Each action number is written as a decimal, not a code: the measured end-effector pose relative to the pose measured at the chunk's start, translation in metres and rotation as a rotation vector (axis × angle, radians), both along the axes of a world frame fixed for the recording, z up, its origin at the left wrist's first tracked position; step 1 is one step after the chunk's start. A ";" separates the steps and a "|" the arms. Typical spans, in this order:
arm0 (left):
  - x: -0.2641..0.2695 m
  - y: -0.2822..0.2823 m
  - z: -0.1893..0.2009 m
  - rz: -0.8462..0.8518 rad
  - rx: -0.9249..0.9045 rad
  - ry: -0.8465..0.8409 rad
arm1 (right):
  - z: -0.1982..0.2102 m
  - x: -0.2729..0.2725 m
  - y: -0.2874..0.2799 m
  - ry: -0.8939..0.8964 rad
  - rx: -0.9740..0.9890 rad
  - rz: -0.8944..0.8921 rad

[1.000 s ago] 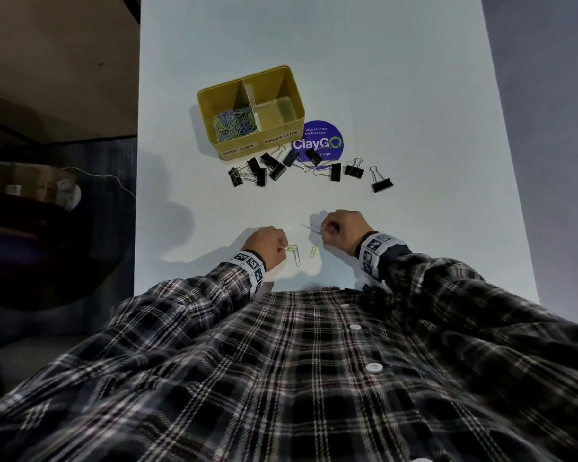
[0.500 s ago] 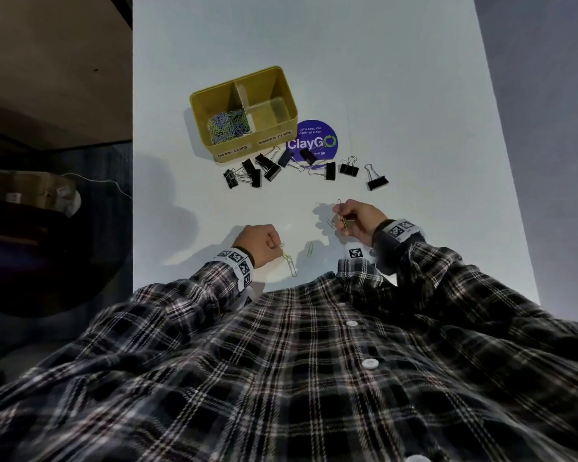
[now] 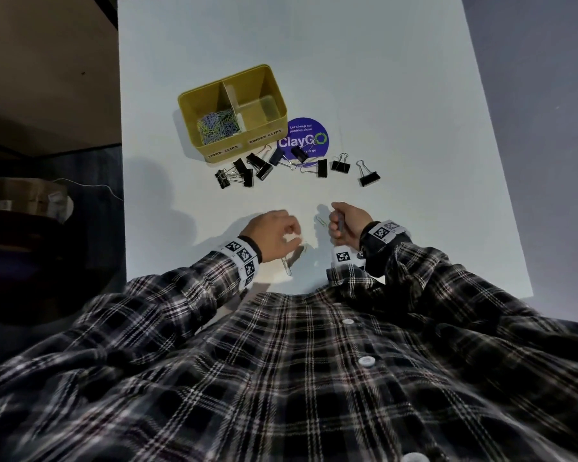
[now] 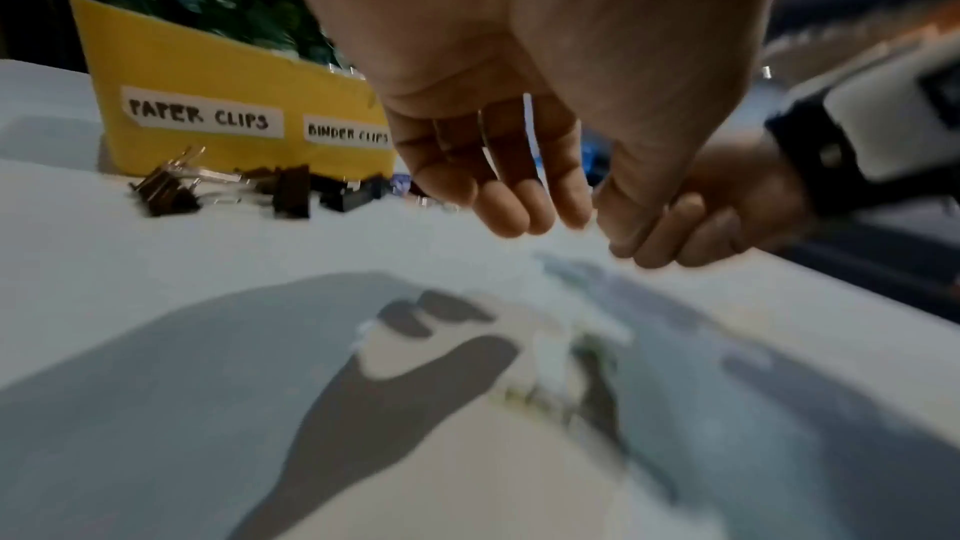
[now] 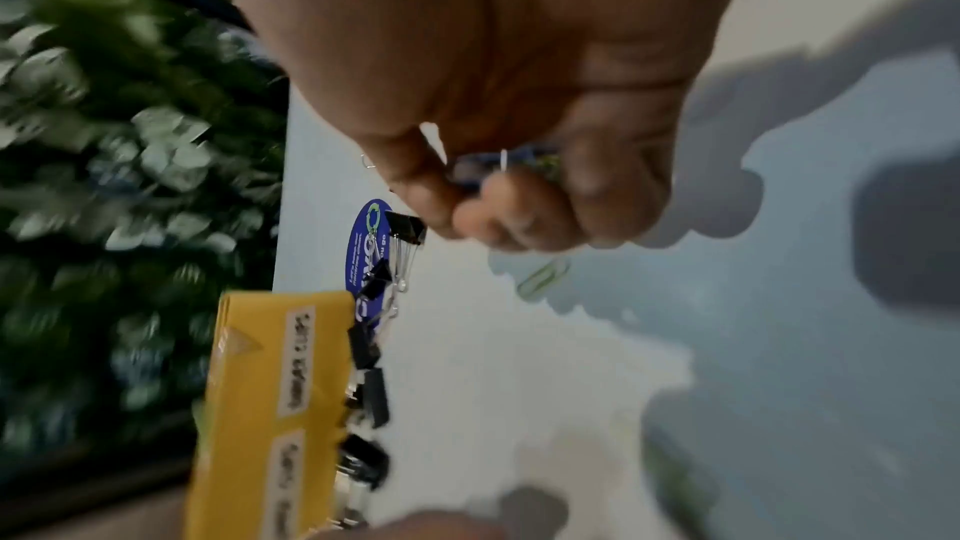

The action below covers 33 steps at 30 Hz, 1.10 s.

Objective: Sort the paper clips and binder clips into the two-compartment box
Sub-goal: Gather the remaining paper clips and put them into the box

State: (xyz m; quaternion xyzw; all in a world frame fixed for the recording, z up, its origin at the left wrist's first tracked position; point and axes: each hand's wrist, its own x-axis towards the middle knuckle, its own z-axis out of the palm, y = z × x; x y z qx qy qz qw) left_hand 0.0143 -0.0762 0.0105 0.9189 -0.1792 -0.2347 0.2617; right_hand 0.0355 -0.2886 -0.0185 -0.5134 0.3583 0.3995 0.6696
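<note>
The yellow two-compartment box (image 3: 199,145) stands mid-table. Its left compartment holds a heap of coloured paper clips (image 3: 217,125); the right one shows only its bare floor. Several black binder clips (image 3: 259,168) lie in a row in front of it. My right hand (image 3: 336,225) (image 5: 499,196) is curled into a fist round a few paper clips (image 5: 519,163). A green paper clip (image 3: 321,221) (image 5: 543,278) lies just left of it. My left hand (image 3: 292,240) (image 4: 571,216) hovers over the table with loose fingers and holds nothing. Another paper clip (image 3: 286,265) lies beside its wrist.
A round purple ClayGo sticker (image 3: 306,140) is on the white table (image 3: 397,95) to the right of the box. More binder clips (image 3: 369,176) lie to its right. The table's left edge drops to a dark floor. Green foliage (image 5: 104,138) stands beyond the far edge.
My right hand has lifted from the near edge and turned, still closed on its clips. My left hand has risen slightly and its fingers have loosened over the loose clips.
</note>
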 end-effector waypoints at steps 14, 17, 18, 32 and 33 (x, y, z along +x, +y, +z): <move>-0.029 0.035 -0.046 -0.249 0.217 -0.032 | -0.003 0.000 0.000 -0.521 -0.888 0.872; -0.029 0.036 -0.048 -0.230 0.236 -0.012 | -0.004 0.002 0.011 -0.643 -1.009 1.076; -0.029 0.035 -0.048 -0.216 0.235 -0.010 | -0.005 0.004 0.013 -0.659 -1.027 1.114; -0.018 0.029 -0.035 -0.035 0.230 0.243 | -0.004 0.008 0.022 -0.397 -0.906 1.056; -0.018 0.031 -0.034 -0.024 0.215 0.256 | -0.004 0.008 0.020 -0.393 -0.888 1.024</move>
